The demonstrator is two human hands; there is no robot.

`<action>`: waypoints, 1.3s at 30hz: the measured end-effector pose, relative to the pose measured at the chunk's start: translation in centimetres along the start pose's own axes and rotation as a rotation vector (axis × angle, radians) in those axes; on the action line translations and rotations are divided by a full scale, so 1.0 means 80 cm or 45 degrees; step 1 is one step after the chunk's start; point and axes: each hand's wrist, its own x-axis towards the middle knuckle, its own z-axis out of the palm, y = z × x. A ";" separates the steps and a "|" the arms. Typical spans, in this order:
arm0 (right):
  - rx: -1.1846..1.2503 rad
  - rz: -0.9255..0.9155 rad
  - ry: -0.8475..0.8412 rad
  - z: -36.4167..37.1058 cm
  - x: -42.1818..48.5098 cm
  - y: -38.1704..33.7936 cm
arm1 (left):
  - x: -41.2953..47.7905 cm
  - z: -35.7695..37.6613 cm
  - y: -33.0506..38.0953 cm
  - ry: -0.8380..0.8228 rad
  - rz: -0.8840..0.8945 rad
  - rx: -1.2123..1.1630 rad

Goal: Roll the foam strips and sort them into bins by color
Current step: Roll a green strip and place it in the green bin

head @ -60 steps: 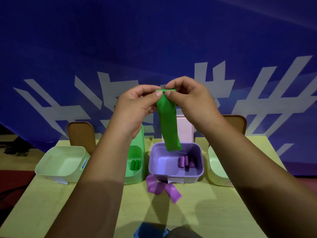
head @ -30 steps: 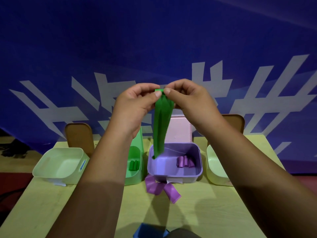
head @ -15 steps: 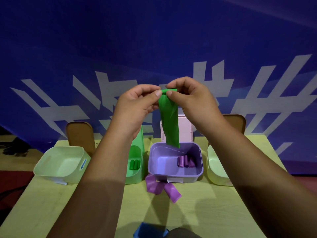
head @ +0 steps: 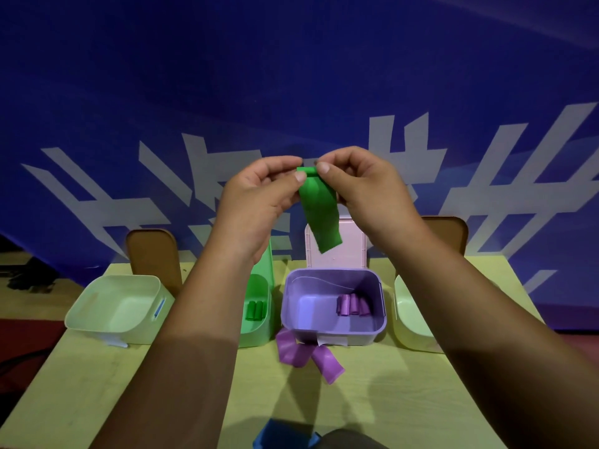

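Note:
A green foam strip (head: 319, 212) hangs in the air above the bins, its top end curled into a small roll. My left hand (head: 259, 202) and my right hand (head: 363, 186) both pinch that rolled top end between thumb and fingers. Below stands a green bin (head: 259, 332) with green rolls (head: 256, 310) inside. Beside it a purple bin (head: 334, 335) holds several purple rolls (head: 351, 304). A loose purple strip (head: 308, 356) lies on the table in front of the purple bin.
A pale bin (head: 110, 306) stands at the left and another pale bin (head: 411, 325) at the right, partly behind my arm. Lids lean upright behind the bins. A blue strip (head: 282, 434) shows at the table's near edge. A blue banner hangs behind.
The hanging part of the green strip has grown shorter as its top end was rolled up, and it swung from side to side. Both hands stayed at about the same height.

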 end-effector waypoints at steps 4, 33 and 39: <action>-0.036 -0.036 0.014 -0.001 0.001 -0.003 | 0.002 0.002 -0.002 -0.025 -0.003 0.060; 0.075 -0.056 -0.018 -0.007 -0.001 0.005 | -0.003 0.013 -0.001 0.038 0.017 0.050; 0.176 -0.016 -0.050 -0.008 -0.015 0.000 | -0.012 0.012 0.006 0.065 0.059 0.066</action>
